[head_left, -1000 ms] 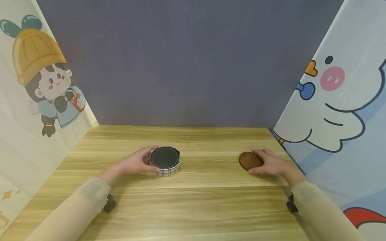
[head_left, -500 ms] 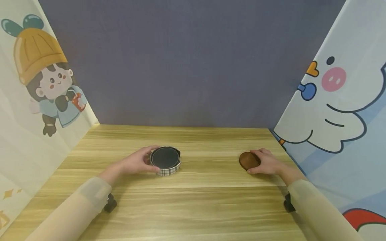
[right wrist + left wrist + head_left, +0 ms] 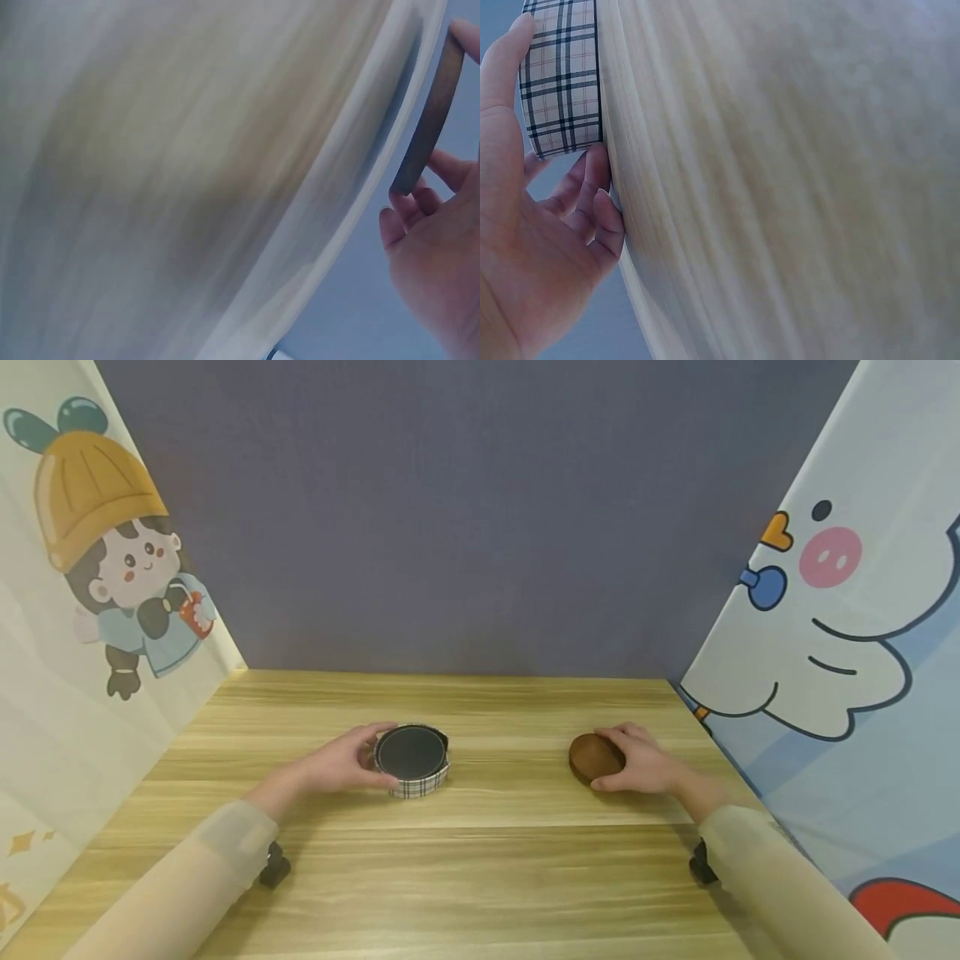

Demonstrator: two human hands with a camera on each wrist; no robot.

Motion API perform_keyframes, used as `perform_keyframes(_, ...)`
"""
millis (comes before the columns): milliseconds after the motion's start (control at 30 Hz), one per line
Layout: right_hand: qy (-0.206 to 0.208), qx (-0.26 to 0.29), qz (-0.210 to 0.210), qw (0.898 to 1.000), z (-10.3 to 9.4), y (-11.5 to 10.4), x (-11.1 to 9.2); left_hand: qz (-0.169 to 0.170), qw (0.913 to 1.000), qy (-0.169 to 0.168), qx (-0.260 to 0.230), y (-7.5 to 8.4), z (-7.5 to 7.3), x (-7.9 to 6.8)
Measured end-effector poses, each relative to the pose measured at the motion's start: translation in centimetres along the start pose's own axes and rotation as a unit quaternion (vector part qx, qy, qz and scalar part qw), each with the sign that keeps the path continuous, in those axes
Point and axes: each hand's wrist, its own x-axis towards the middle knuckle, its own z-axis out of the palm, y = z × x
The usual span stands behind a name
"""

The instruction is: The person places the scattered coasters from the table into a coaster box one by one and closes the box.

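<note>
A round coaster holder with a black-and-white plaid side stands on the wooden table, left of the middle. Inside its rim lies a black round coaster with a stitched edge. My left hand holds the holder from its left, thumb in front and fingers behind. Its plaid wall fills the gap between thumb and fingers in the left wrist view. To the right, my right hand pinches a brown round coaster by its edges. The right wrist view shows this coaster's thin edge lifted off the tabletop.
The wood-grain table ends at a grey-blue back wall. Cartoon-printed curtains flank it, one at the left and one at the right. A stretch of table lies between the two hands.
My right hand has moved left with the brown coaster, bringing it closer to the plaid holder. The left hand and the holder stay in place.
</note>
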Motion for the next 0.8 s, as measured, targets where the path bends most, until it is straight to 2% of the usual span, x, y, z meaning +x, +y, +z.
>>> perform_keyframes(300, 0.001, 0.028, -0.042, 0.999, 1.0, -3.3, 1.1, 0.001, 1.0000, 0.001, 0.003, -0.1, 0.0, 0.0)
perform_keyframes(800, -0.018, 0.064, -0.079, 0.995, 1.9, -9.0, 3.3, 0.006, 1.0000, 0.000, 0.000, -0.3, 0.1, 0.2)
